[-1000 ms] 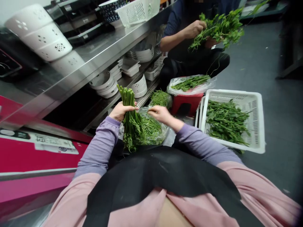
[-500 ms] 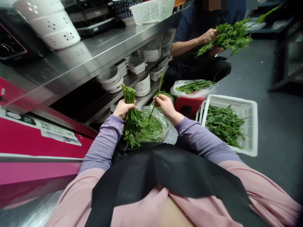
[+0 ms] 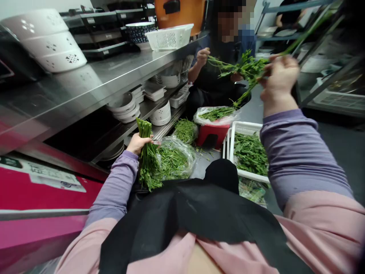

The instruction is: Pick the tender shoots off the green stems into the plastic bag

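My left hand [image 3: 139, 143] is wrapped round an upright bunch of green stems [image 3: 146, 152], leaves hanging down, beside an open plastic bag of greens [image 3: 175, 158]. Raised at the upper right, my right hand [image 3: 281, 78] is closed on a long green stem [image 3: 302, 38], which is blurred and slants up to the right. Behind that hand, a person across from me [image 3: 218, 80] holds leafy stalks [image 3: 245, 68]. A white basket [image 3: 236, 146] of leafy greens [image 3: 249, 154] stands below my right hand.
A metal counter [image 3: 114, 76] with white pots [image 3: 57, 42] and a white basket [image 3: 168, 38] runs along the left, bowls on its shelves. A red container [image 3: 213, 133] with bagged greens [image 3: 218, 113] stands beyond the plastic bag. A rack [image 3: 322, 76] is at right.
My right hand has moved from beside the bunch to the upper right, its stem now slanting up. My left hand still holds the bunch. The view has shifted, and the person's hands are farther apart.
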